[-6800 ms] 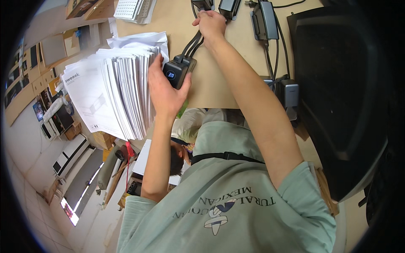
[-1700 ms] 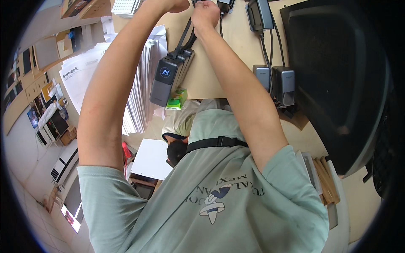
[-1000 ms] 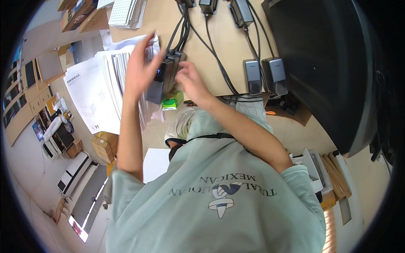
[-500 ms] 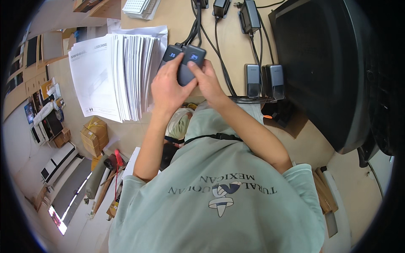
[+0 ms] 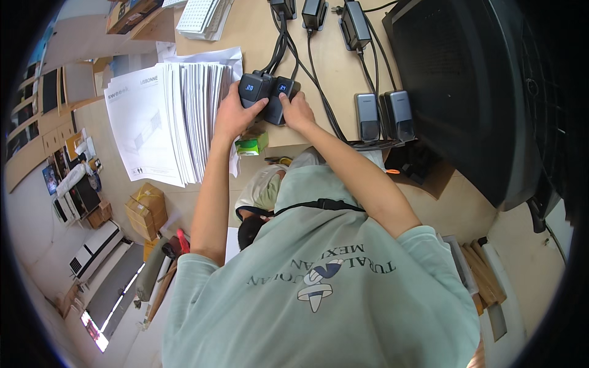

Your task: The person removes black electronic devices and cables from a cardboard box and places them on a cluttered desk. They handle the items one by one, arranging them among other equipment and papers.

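Two dark grey power banks with small lit displays lie side by side between my hands, near the desk's front edge. My left hand point(image 5: 230, 116) grips the left power bank point(image 5: 252, 89) by its left side, thumb across the lower face. Around the right power bank point(image 5: 276, 113) my right hand point(image 5: 298, 113) is closed, thumb on its face just under the display. Black cables point(image 5: 277, 52) run from the upper ends of the power banks to a black charger point(image 5: 283, 7) at the far edge. The undersides and some fingers are hidden.
Left of my hands stands a thick stack of papers point(image 5: 193, 119). A small green box point(image 5: 250, 146) sits at the desk edge. Two more power banks point(image 5: 368, 116) with cables lie right, beside a large black monitor point(image 5: 460, 104). Black adapters point(image 5: 354, 26) stand at the back.
My hands have drawn apart slightly, and the left thumb has slid off the top of the left power bank. The green box has come into sight below the left hand.
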{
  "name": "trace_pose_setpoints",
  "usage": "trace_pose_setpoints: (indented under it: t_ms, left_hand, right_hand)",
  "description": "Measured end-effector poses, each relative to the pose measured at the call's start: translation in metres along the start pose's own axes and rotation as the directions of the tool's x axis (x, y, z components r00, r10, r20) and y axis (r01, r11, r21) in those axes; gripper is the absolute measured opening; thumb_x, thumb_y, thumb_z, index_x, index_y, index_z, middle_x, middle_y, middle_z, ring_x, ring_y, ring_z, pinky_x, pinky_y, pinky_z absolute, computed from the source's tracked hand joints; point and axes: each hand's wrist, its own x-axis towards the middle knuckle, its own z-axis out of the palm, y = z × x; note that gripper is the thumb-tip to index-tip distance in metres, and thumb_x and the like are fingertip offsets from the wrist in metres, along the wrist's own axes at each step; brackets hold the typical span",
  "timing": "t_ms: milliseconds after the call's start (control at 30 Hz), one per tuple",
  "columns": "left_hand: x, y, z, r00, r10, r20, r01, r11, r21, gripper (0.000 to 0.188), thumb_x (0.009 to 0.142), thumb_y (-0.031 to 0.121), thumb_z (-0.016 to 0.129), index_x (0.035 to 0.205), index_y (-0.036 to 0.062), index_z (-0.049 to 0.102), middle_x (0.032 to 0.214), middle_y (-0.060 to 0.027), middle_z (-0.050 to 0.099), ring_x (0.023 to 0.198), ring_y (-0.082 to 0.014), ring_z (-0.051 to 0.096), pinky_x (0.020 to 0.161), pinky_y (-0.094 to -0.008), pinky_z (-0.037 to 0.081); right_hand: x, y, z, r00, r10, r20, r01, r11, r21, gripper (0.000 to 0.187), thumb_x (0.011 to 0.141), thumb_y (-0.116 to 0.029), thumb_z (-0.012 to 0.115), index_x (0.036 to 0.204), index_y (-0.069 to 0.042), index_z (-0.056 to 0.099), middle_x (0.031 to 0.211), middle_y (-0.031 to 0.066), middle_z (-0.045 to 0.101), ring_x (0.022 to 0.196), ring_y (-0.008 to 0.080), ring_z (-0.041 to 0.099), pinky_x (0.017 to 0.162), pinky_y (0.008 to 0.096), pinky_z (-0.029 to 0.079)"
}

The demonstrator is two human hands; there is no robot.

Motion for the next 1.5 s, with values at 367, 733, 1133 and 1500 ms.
trace_pose_setpoints:
  t_ms: [367, 733, 1133, 1500]
  left_hand:
    - [-0.002, 0.004, 0.005, 0.997, -0.056, -0.053, 0.062, 0.993, 0.104, 0.063, 0.070, 0.026, 0.084, 0.119, 0.0013, 0.053, 0.098, -0.0251, 0.071, 0.093, -0.0433, 0.069, 0.082, -0.0466, 0.055]
    - [-0.006, 0.011, 0.013, 0.985, -0.060, -0.162, 0.088, 0.982, 0.170, 0.063, 0.068, 0.028, 0.084, 0.118, 0.0041, 0.054, 0.096, -0.0229, 0.071, 0.091, -0.0433, 0.069, 0.081, -0.0482, 0.054]
    - [-0.013, 0.010, 0.013, 0.969, -0.024, -0.246, 0.076, 0.976, 0.202, 0.072, 0.071, 0.037, 0.084, 0.128, 0.0029, 0.057, 0.103, -0.0249, 0.071, 0.096, -0.0416, 0.069, 0.086, -0.0456, 0.054]
    - [-0.016, 0.023, 0.004, 0.896, 0.011, -0.443, 0.106, 0.966, 0.237, 0.080, 0.075, 0.046, 0.082, 0.130, -0.0047, 0.054, 0.107, -0.0291, 0.070, 0.101, -0.0427, 0.068, 0.090, -0.0442, 0.053]
  right_hand:
    - [-0.006, -0.009, -0.023, 0.981, -0.166, 0.097, 0.188, 0.926, -0.327, 0.055, 0.103, -0.045, 0.041, 0.106, 0.003, 0.068, 0.108, 0.0271, 0.070, 0.106, 0.0429, 0.066, 0.094, 0.0511, 0.052]
    - [0.002, -0.016, -0.032, 0.961, -0.208, 0.185, 0.265, 0.883, -0.388, 0.052, 0.103, -0.045, 0.043, 0.111, 0.000, 0.068, 0.108, 0.0237, 0.071, 0.106, 0.0403, 0.068, 0.093, 0.0505, 0.053]
    - [-0.060, 0.014, -0.057, 0.899, -0.326, 0.293, 0.410, 0.861, -0.302, 0.039, 0.096, -0.040, 0.052, 0.115, -0.007, 0.061, 0.110, 0.0216, 0.070, 0.103, 0.0414, 0.067, 0.090, 0.0515, 0.053]
    - [-0.146, 0.124, -0.133, 0.870, -0.330, 0.366, 0.384, 0.919, -0.085, 0.033, 0.093, -0.032, 0.060, 0.113, -0.006, 0.061, 0.098, 0.0144, 0.074, 0.096, 0.0346, 0.068, 0.084, 0.0454, 0.053]
